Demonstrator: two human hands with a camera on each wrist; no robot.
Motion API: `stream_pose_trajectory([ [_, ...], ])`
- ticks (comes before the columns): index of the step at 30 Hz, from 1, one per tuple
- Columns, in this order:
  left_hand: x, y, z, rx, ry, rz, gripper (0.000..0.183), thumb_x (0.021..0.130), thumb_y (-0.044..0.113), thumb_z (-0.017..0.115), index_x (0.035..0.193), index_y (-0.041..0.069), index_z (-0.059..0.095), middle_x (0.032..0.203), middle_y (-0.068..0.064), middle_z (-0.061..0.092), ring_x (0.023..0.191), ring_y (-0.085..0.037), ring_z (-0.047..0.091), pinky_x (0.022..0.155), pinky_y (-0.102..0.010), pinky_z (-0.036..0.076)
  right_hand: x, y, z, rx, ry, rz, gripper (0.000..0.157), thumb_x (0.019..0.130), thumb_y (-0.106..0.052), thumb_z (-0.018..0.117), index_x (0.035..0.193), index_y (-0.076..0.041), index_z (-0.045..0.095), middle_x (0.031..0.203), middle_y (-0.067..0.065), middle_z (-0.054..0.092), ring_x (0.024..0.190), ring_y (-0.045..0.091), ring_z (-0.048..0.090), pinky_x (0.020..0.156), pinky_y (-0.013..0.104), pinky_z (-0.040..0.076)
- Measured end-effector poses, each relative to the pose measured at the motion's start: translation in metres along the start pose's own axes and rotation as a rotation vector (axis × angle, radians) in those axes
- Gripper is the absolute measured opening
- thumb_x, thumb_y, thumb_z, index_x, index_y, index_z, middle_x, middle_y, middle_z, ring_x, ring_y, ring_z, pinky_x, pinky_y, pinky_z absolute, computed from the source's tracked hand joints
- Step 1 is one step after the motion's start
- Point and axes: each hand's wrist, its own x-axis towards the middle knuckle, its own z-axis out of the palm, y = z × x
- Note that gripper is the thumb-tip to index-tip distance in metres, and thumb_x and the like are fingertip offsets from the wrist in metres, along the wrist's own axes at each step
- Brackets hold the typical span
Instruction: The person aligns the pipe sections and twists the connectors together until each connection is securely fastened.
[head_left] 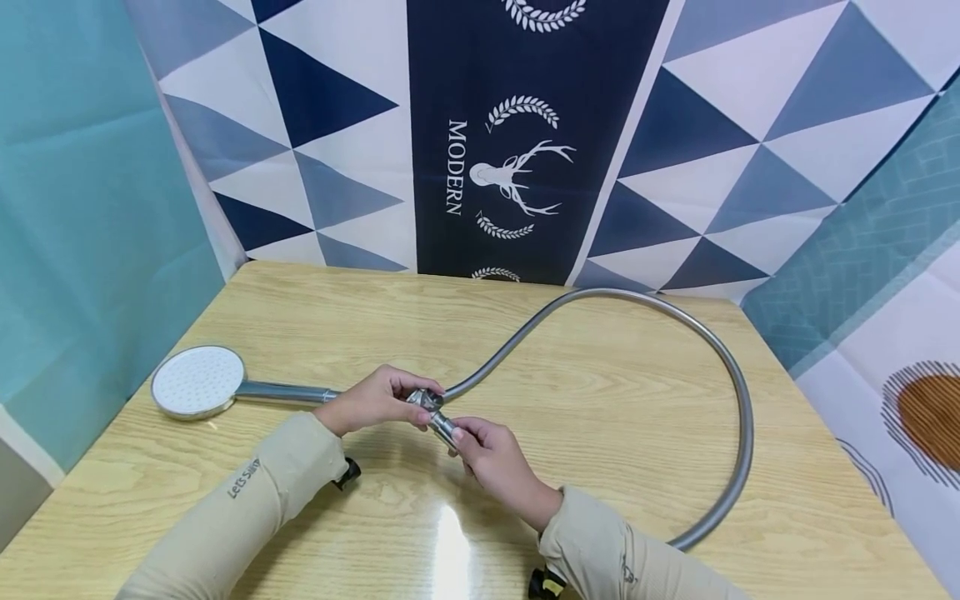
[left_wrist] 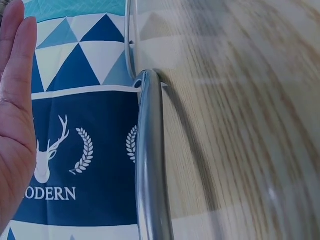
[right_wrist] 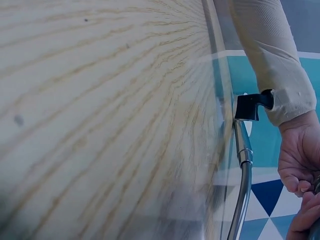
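A small chrome fitting point(head_left: 442, 427) is held above the table between both hands; its exact kind is hard to tell. My left hand point(head_left: 382, 400) pinches its wider upper end with thumb and fingers. At the tube-like lower end, my right hand point(head_left: 498, 462) grips it. Behind the left hand lies a handheld shower head point(head_left: 198, 382), white spray face up, its chrome handle point(head_left: 288, 392) partly hidden by that hand. A grey metal shower hose point(head_left: 738, 400) loops out to the right. The left wrist view shows the hose point(left_wrist: 152, 165) beside the left palm.
The wood-grain table point(head_left: 360, 317) carries everything. Patterned cloth point(head_left: 495, 167) hangs along the back, with teal cloth point(head_left: 97, 208) on the left. The near part of the hose passes out of sight by the right sleeve point(head_left: 622, 542).
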Motion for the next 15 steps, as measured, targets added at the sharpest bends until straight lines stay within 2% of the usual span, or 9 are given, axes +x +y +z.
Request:
stream_pose_trajectory([
  [5, 0.0000, -0.0002, 0.0002, 0.013, 0.003, 0.001, 0.048, 0.087, 0.008, 0.071, 0.120, -0.021, 0.051, 0.087, 0.002, 0.068, 0.077, -0.007, 0.064, 0.072, -0.027, 0.054, 0.0003, 0.0007, -0.0004, 0.026, 0.006, 0.030, 0.025, 0.098, -0.005, 0.052, 0.113, 0.013, 0.059, 0.076, 0.013, 0.059, 0.048, 0.006, 0.040, 0.040, 0.018, 0.030],
  [10, 0.0015, -0.0011, 0.0003, 0.013, 0.014, 0.003, 0.049, 0.086, 0.010, 0.072, 0.120, -0.020, 0.052, 0.088, 0.003, 0.068, 0.077, -0.008, 0.065, 0.073, -0.027, 0.054, 0.0006, -0.0007, -0.0003, 0.067, 0.058, 0.038, 0.020, 0.093, -0.002, 0.058, 0.109, 0.009, 0.054, 0.075, 0.008, 0.057, 0.050, 0.011, 0.043, 0.040, 0.018, 0.032],
  [15, 0.0019, -0.0011, -0.0002, 0.013, 0.017, -0.001, 0.053, 0.085, 0.015, 0.074, 0.120, -0.020, 0.052, 0.088, 0.002, 0.068, 0.078, -0.009, 0.066, 0.073, -0.027, 0.054, 0.0017, -0.0026, -0.0015, 0.034, 0.102, 0.057, 0.020, 0.084, -0.001, 0.070, 0.099, 0.008, 0.059, 0.072, 0.002, 0.059, 0.050, 0.012, 0.047, 0.041, 0.018, 0.035],
])
